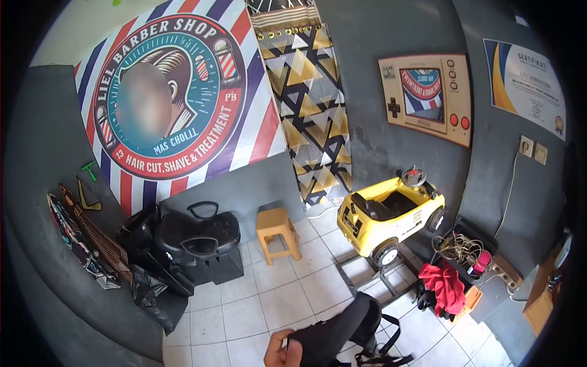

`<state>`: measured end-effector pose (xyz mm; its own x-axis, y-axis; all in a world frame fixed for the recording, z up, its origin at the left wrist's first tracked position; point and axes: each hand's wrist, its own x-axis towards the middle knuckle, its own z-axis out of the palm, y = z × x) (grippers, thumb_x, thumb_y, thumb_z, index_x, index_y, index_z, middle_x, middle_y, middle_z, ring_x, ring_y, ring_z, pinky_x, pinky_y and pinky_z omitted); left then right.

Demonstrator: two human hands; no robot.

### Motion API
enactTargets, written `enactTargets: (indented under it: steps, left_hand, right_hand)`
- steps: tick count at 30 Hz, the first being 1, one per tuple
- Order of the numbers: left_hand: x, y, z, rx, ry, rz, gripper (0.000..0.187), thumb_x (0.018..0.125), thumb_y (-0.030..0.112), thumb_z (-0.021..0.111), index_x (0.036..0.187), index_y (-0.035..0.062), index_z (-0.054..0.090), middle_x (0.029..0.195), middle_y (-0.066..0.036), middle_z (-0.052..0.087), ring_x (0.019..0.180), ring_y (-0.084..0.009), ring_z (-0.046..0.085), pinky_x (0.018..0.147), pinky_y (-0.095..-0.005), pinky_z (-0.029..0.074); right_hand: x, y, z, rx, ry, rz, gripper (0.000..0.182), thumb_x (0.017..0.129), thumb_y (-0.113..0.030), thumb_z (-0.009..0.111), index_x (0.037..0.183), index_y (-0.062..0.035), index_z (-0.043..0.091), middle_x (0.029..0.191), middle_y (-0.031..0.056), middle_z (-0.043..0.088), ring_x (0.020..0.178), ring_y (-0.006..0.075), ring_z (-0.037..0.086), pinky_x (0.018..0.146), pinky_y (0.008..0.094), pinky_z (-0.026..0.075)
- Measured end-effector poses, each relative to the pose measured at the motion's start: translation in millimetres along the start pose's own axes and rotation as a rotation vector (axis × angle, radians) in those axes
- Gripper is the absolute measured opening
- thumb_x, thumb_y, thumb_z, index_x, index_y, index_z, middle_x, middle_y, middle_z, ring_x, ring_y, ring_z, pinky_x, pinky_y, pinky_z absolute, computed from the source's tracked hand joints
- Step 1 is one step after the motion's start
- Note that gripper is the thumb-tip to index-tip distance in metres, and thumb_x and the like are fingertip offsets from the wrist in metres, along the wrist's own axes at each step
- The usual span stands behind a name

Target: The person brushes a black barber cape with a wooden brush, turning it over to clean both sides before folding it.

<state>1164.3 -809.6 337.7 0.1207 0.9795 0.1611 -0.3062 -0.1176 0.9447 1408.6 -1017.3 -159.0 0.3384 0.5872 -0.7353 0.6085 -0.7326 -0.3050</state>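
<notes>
At the bottom centre my left hand [284, 350] is closed on the left end of a black padded fabric item with straps [342, 327]. The thumb and a finger pinch its edge. Thin straps with what look like buckles dangle from its right side, over the white tiled floor [238, 318]. Its lower part runs out of view, and I cannot make out its exact kind. My right hand is not in view.
A yellow toy car [391, 214] stands on a metal frame, right of a tan stool [277, 235]. A black barber chair [199, 235] is at left. A red cloth [443, 289] and a bin of cables [465, 248] lie at right. A patterned curtain [312, 116] hangs behind.
</notes>
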Motion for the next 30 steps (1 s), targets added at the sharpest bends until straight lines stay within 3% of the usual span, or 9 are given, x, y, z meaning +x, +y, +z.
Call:
enactTargets:
  steps: [2,4,8,10,14,18,22,26,30]
  left_hand:
    - [13,-34,-1,-0.205,-0.048,-0.059,0.027,0.089,0.01,0.049,0.112,-0.0048,0.045,0.1,-0.02,0.057,0.088,-0.0213,0.059,0.077,-0.0321,0.048]
    - [21,-42,21,-0.199,0.026,-0.187,0.023,0.088,0.007,0.052,0.108,-0.0036,0.047,0.084,-0.01,0.062,0.074,-0.0121,0.058,0.066,-0.0228,0.045]
    - [29,-57,48,-0.099,0.028,-0.175,0.023,0.09,0.014,0.051,0.107,-0.0011,0.046,0.075,-0.004,0.059,0.059,-0.006,0.052,0.049,-0.0184,0.04]
    - [31,-56,67,-0.134,0.038,-0.173,0.023,0.09,0.015,0.05,0.105,-0.0013,0.045,0.079,-0.008,0.061,0.061,-0.0092,0.057,0.052,-0.0201,0.046]
    - [28,-63,81,-0.074,-0.07,-0.219,0.023,0.09,0.016,0.05,0.104,-0.0016,0.045,0.082,-0.011,0.062,0.066,-0.0124,0.061,0.055,-0.0223,0.05]
    - [22,-44,97,-0.118,-0.013,-0.178,0.025,0.09,0.015,0.051,0.106,-0.0026,0.044,0.086,-0.013,0.061,0.071,-0.015,0.061,0.063,-0.0256,0.051]
    - [16,-23,103,-0.12,0.125,0.059,0.027,0.089,0.016,0.052,0.106,-0.0044,0.045,0.094,-0.014,0.059,0.082,-0.0173,0.06,0.076,-0.0294,0.049]
    - [29,-20,99,-0.061,0.21,0.162,0.028,0.09,0.021,0.051,0.104,-0.0032,0.046,0.093,-0.012,0.058,0.084,-0.0178,0.06,0.077,-0.0279,0.048]
    - [25,-38,110,-0.04,0.303,0.072,0.026,0.09,0.018,0.051,0.105,-0.0019,0.046,0.093,-0.012,0.059,0.08,-0.0173,0.059,0.074,-0.0281,0.049]
  right_hand:
    - [-4,2,-19,0.371,0.1,0.146,0.065,0.086,-0.055,0.027,0.074,0.0004,0.059,0.058,0.0173,0.053,0.056,0.0307,0.056,0.051,0.043,0.044]
    - [-57,-56,-88,0.969,0.197,0.277,0.076,0.084,-0.066,0.018,0.049,-0.0061,0.048,0.046,0.0076,0.046,0.043,0.0226,0.048,0.043,0.0398,0.04]
    - [-131,-145,-193,1.912,0.396,-0.162,0.059,0.082,-0.068,0.031,0.055,-0.0154,0.03,0.044,-0.0034,0.025,0.034,0.0109,0.029,0.032,0.0259,0.023]
    - [-157,-176,-223,1.942,0.47,-0.389,0.055,0.086,-0.061,0.032,0.062,-0.0122,0.036,0.046,-0.0034,0.032,0.036,0.012,0.033,0.035,0.0268,0.026]
    - [-167,-202,-237,0.799,0.807,-0.839,0.041,0.093,-0.039,0.029,0.079,-0.0026,0.045,0.054,0.0089,0.046,0.043,0.0214,0.046,0.04,0.0355,0.033]
    - [-73,-198,-190,0.675,0.568,-1.026,0.025,0.088,-0.024,0.04,0.089,-0.0013,0.049,0.07,0.0178,0.057,0.061,0.0383,0.056,0.053,0.0462,0.042]
    - [27,-120,-101,-0.055,0.155,-0.436,0.028,0.082,-0.026,0.048,0.102,-0.0077,0.055,0.079,0.0171,0.062,0.076,0.0356,0.06,0.063,0.0435,0.048]
    - [36,-35,-54,0.04,-0.139,-0.14,0.035,0.08,-0.035,0.049,0.08,-0.0023,0.063,0.086,0.0212,0.063,0.072,0.0329,0.062,0.062,0.0447,0.048]
    - [18,-47,-73,0.556,0.317,-0.029,0.055,0.088,-0.046,0.037,0.071,0.0015,0.06,0.068,0.0177,0.06,0.06,0.0294,0.06,0.054,0.0412,0.045]
